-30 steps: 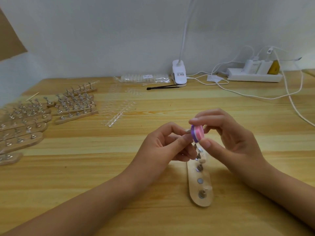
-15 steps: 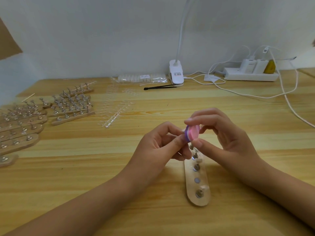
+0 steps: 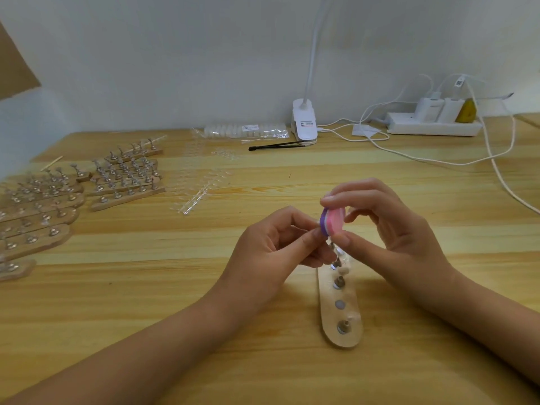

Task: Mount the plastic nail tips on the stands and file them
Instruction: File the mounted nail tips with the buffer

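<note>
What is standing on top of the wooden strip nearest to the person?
Metal stands rise from the wooden strip, with one flat grey disc between two of them. Its far end is covered by the left hand and the right hand holding a pink file.

The file (image 3: 333,222) was a small round block in pink, white and purple layers. The right hand (image 3: 388,226) held it on edge above the far end of the wooden stand (image 3: 340,314). The left hand (image 3: 271,247) pinched a small pale piece (image 3: 318,222) against its purple face. The stand lay flat, carrying upright metal pegs and 1 bare disc (image 3: 339,304). Strips of clear nail tips (image 3: 201,188) lay far left, beside more stands (image 3: 125,178).
</note>
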Demonstrator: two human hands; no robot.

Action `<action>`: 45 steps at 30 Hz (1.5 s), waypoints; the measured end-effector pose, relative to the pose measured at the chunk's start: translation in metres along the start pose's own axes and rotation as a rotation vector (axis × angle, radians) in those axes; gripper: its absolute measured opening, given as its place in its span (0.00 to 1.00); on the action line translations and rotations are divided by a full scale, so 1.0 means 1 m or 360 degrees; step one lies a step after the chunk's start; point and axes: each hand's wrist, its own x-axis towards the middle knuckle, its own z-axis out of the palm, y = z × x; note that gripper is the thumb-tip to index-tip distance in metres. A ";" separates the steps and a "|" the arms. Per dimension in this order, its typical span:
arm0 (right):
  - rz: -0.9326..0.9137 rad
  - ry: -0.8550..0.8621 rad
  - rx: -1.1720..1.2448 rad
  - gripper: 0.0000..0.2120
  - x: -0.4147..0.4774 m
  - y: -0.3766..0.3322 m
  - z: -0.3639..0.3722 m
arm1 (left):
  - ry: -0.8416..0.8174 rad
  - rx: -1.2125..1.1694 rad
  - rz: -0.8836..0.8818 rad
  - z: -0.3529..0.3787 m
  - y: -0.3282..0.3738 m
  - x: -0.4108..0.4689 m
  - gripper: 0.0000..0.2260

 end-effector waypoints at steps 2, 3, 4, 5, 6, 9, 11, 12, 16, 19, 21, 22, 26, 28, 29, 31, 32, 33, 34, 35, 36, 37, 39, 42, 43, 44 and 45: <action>0.0127 0.0038 -0.0031 0.12 0.002 0.004 -0.003 | -0.0009 0.0040 -0.0003 0.000 -0.001 0.000 0.03; 0.0212 0.0067 -0.0020 0.11 0.002 0.005 -0.005 | -0.0002 0.0051 -0.0003 0.000 -0.001 0.000 0.04; 0.0257 0.0094 0.0027 0.11 0.001 0.006 -0.007 | 0.0005 0.0050 0.0001 0.000 -0.001 0.000 0.05; 0.0238 0.0117 0.0090 0.11 0.001 0.004 -0.007 | 0.0009 0.0042 0.0006 0.000 -0.001 0.001 0.06; 0.0173 0.0121 0.0132 0.11 0.000 0.002 -0.006 | 0.0005 0.0036 0.0009 0.001 0.000 0.001 0.06; 0.0084 0.0029 0.0096 0.12 0.001 -0.001 -0.002 | -0.0020 0.0031 -0.0002 0.002 -0.001 0.000 0.04; 0.0258 0.0084 0.0061 0.11 0.002 0.004 -0.005 | -0.0025 0.0002 -0.0020 0.003 0.000 0.001 0.03; 0.0341 0.0128 0.0090 0.11 0.003 0.005 -0.008 | -0.0021 -0.0025 -0.0026 0.002 0.000 0.001 0.03; 0.0188 0.0053 0.0219 0.12 0.000 -0.001 -0.004 | -0.0008 -0.0087 -0.0077 0.001 0.001 0.001 0.08; 0.0146 0.0004 0.0210 0.14 -0.001 -0.001 -0.001 | 0.0004 -0.0032 -0.0090 0.001 -0.001 0.002 0.08; 0.0179 0.0011 0.0200 0.14 0.000 0.000 -0.003 | 0.0015 -0.0002 -0.0077 0.001 -0.002 0.003 0.07; 0.0156 -0.0003 0.0191 0.14 -0.001 -0.001 -0.003 | 0.0017 0.0014 -0.0074 0.000 -0.003 0.003 0.06; 0.0048 -0.0055 0.0066 0.14 -0.001 -0.002 -0.001 | 0.0016 0.0116 -0.0030 -0.001 -0.005 0.003 0.07; 0.0135 0.0003 0.0057 0.14 -0.001 0.000 -0.003 | 0.0008 0.0179 0.0001 0.000 -0.005 0.003 0.07; 0.0134 0.0016 0.0067 0.14 -0.001 0.000 -0.003 | 0.0010 0.0188 0.0006 0.000 -0.005 0.003 0.07; 0.0001 -0.0017 0.0039 0.14 -0.001 -0.002 -0.001 | 0.0024 0.0170 0.0007 0.001 -0.005 0.003 0.06; -0.0058 -0.0037 0.0023 0.14 -0.001 -0.003 0.000 | 0.0029 0.0162 0.0010 0.000 -0.005 0.003 0.05; -0.0068 -0.0027 0.0015 0.14 -0.001 -0.002 0.001 | 0.0030 0.0160 0.0014 0.000 -0.005 0.003 0.05; -0.0035 0.0003 0.0022 0.14 0.000 0.000 0.001 | 0.0035 0.0164 0.0021 0.000 -0.005 0.003 0.05; 0.0016 0.0039 0.0042 0.13 0.000 0.002 0.001 | 0.0044 0.0173 0.0028 -0.001 -0.006 0.003 0.05; 0.0051 0.0059 0.0069 0.13 0.001 0.003 0.001 | 0.0053 0.0184 0.0035 -0.001 -0.006 0.003 0.06; 0.0045 0.0056 0.0098 0.14 0.000 0.003 0.001 | 0.0057 0.0187 0.0038 -0.001 -0.006 0.003 0.06; -0.0037 0.0007 0.0140 0.14 -0.002 0.002 0.003 | 0.0051 0.0178 0.0033 0.000 -0.006 0.003 0.04; 0.0031 0.0049 0.0175 0.15 0.000 0.002 0.003 | 0.0051 0.0194 0.0043 0.000 -0.006 0.002 0.04; 0.0062 0.0075 0.0183 0.16 0.000 0.002 0.002 | 0.0055 0.0202 0.0048 0.000 -0.006 0.002 0.04; 0.0051 0.0084 0.0190 0.16 0.000 0.002 0.002 | 0.0056 0.0209 0.0052 0.000 -0.006 0.002 0.04; 0.0001 0.0074 0.0186 0.15 -0.001 0.001 0.003 | 0.0054 0.0211 0.0056 0.000 -0.006 0.002 0.04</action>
